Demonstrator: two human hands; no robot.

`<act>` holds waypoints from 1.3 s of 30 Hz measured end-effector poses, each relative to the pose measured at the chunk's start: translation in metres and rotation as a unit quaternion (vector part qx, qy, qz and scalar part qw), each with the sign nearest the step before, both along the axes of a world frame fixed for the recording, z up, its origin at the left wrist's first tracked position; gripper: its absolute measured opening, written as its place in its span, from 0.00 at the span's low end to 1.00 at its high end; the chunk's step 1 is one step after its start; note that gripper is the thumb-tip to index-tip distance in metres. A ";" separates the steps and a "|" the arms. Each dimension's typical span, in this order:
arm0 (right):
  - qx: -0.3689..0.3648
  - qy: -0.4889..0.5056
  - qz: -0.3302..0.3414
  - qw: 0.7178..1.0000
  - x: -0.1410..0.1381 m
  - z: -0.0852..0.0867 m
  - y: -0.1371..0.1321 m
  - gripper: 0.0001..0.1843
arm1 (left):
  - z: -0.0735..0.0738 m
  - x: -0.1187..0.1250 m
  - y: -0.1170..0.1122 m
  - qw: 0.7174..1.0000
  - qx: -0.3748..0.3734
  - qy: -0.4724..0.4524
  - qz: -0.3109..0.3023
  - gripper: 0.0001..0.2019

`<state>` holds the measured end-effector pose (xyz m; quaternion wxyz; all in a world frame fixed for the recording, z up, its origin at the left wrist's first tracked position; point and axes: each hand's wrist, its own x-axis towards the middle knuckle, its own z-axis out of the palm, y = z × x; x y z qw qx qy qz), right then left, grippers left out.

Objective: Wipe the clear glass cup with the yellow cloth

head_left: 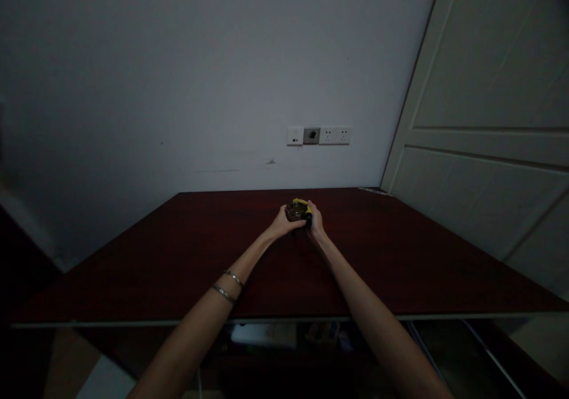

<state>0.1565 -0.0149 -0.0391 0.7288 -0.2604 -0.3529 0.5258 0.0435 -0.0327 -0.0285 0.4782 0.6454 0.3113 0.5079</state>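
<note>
Over the far middle of the dark red tabletop, my two hands come together around a small, dark, glassy round container. My left hand is closed around its left and near side, thumb stretched across the front. A yellow-and-black object is gripped in my closed right hand, against the container's right side. Its yellow part runs along the container's top edge. Dim light and my fingers hide the exact kind of both things and whether they are joined.
Behind the table rises a pale wall with a row of sockets. A panelled white door stands along the right. Below the table's front edge, a shelf space holds a pale flat item and other dim things.
</note>
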 end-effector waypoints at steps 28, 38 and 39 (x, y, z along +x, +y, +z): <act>-0.001 -0.034 -0.057 0.998 -0.006 -0.005 0.001 0.17 | -0.013 -0.003 0.004 0.997 -0.024 -0.006 0.078 0.32; -0.054 -0.002 0.032 0.998 0.015 0.009 -0.010 0.17 | -0.011 -0.002 -0.002 0.994 -0.009 -0.012 -0.113 0.27; -0.052 -0.006 0.043 0.998 0.016 0.010 -0.011 0.17 | -0.009 -0.005 -0.004 0.995 -0.011 -0.009 -0.101 0.26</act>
